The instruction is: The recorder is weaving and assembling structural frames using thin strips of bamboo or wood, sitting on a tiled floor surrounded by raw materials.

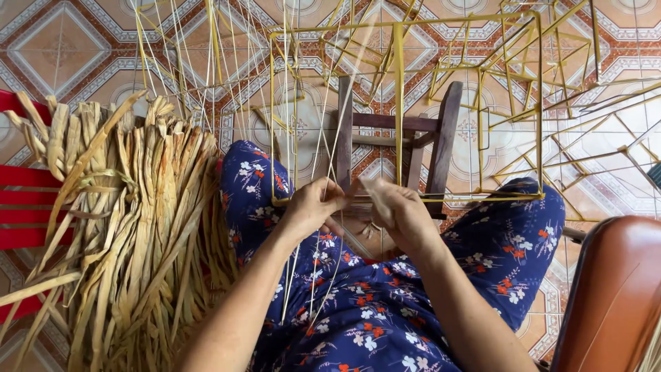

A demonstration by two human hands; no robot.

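Note:
My left hand and my right hand meet above my lap, both pinching thin pale strands at the lower edge of a yellow wire box frame. The strands run up from my fingers across the frame and also hang down over my blue flowered trousers. Under the frame stands a small dark wooden stool between my knees.
A big bundle of dried flat straw lies at my left over a red plastic chair. More yellow wire frames are stacked on the patterned tiled floor at the back right. A brown chair back is at the lower right.

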